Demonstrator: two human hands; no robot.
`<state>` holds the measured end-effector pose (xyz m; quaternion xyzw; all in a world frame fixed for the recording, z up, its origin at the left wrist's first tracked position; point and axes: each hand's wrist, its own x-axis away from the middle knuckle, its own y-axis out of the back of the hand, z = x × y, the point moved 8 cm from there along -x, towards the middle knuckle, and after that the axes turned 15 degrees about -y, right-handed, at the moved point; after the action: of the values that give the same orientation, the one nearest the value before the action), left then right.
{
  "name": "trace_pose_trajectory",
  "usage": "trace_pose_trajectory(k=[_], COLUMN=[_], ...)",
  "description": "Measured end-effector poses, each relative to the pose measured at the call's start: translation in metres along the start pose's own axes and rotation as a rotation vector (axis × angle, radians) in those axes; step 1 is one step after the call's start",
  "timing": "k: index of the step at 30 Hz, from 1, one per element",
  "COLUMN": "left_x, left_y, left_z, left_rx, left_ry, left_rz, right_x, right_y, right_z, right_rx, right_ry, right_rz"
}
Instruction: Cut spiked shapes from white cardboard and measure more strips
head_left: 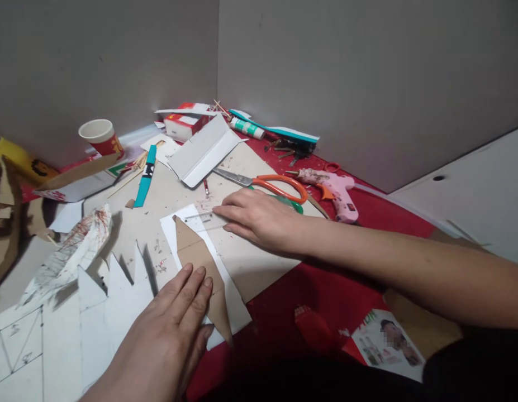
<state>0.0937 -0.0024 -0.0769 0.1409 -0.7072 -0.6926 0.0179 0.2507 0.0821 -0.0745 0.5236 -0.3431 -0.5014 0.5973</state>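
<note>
My left hand (pixel 170 324) lies with its fingers flat on a pointed brown cardboard piece (pixel 195 251), which rests on a white card sheet (pixel 237 307). My right hand (pixel 259 220) reaches across the table, its fingers closed over the right end of a clear ruler (pixel 198 220); the thumb is hidden. The ruler's left end overlaps the white sheet near the cardboard tip. Just beyond my right hand lie orange-handled scissors (pixel 279 184), with a green handle (pixel 294 205) partly covered by the hand. A small red pencil stub (pixel 206 188) sits behind the ruler.
A pink glue gun (pixel 334 192) lies at the right. Behind are a folded white card (pixel 206 148), a glue stick (pixel 248 128) and a paper cup (pixel 101 137). A blue strip (pixel 146 177) and spiky white cutouts (pixel 116 301) lie left. Grey walls (pixel 292 72) border the table.
</note>
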Motion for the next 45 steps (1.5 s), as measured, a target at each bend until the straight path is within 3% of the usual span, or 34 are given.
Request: trace_pose_trajectory(k=[9, 12, 17, 20, 34, 45], left_x=[-0.002, -0.002, -0.002, -0.001, -0.003, -0.006], left_y=[0.005, 0.007, 0.007, 0.006, 0.005, 0.001], left_z=[0.001, 0.005, 0.01, 0.012, 0.022, 0.02], left_rx=[0.004, -0.013, -0.066, -0.044, 0.057, 0.048], left_ry=[-0.007, 0.028, 0.027, 0.027, 0.065, 0.039], left_rz=[0.022, 0.021, 0.037, 0.033, 0.048, 0.05], right_x=[-0.001, -0.001, -0.004, -0.004, -0.006, -0.004], right_y=[0.018, 0.028, 0.028, 0.02, 0.003, 0.002], right_z=[-0.01, -0.013, -0.018, -0.018, -0.023, -0.017], right_rx=[-0.039, -0.166, -0.512, -0.586, -0.172, -0.004], right_ry=[-0.058, -0.126, -0.317, -0.404, -0.346, -0.325], right_rz=[-0.139, -0.183, -0.103, -0.022, -0.063, 0.028])
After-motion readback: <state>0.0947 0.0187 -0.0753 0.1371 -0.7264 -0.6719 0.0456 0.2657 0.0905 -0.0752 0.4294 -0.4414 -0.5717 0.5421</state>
